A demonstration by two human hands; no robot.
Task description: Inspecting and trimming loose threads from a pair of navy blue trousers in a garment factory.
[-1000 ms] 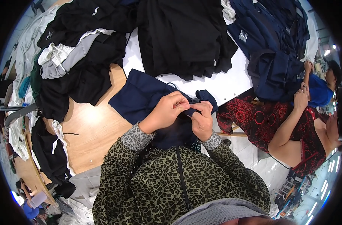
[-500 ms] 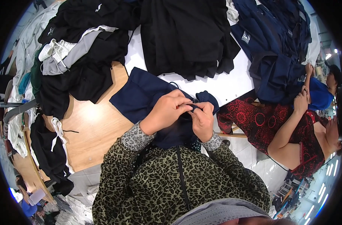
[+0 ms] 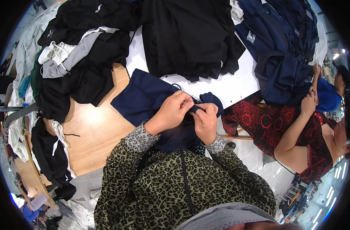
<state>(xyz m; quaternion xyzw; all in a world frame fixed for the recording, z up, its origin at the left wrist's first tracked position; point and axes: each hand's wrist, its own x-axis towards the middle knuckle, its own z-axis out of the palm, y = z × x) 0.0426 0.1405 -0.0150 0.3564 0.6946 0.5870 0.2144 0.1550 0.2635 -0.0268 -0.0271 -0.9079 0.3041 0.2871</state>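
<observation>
A navy garment (image 3: 138, 94) lies spread over the table edge in front of me, hanging down toward my lap. My right hand (image 3: 206, 122) is closed on a bunched fold of it, thumb and fingers pinched together. Just left of that fold, my left hand (image 3: 172, 111) has its fingertips pressed together in a pinch. What sits between them is too small to make out. A thin dark cord loop (image 3: 176, 85) curves out above the left knuckles. One rolled part of the garment (image 3: 210, 99) is bunched beyond my right hand.
Black garments are piled at the back middle (image 3: 190, 36) and left (image 3: 83, 86), with a grey piece (image 3: 81, 50) on top. A navy pile (image 3: 274, 57) lies at the right, handled by a person (image 3: 307, 107). The wooden tabletop (image 3: 94, 134) shows at left.
My left hand has shifted slightly up and left, its fingertips drawing apart from my right hand's. My right hand keeps its grip on the navy fold with little movement.
</observation>
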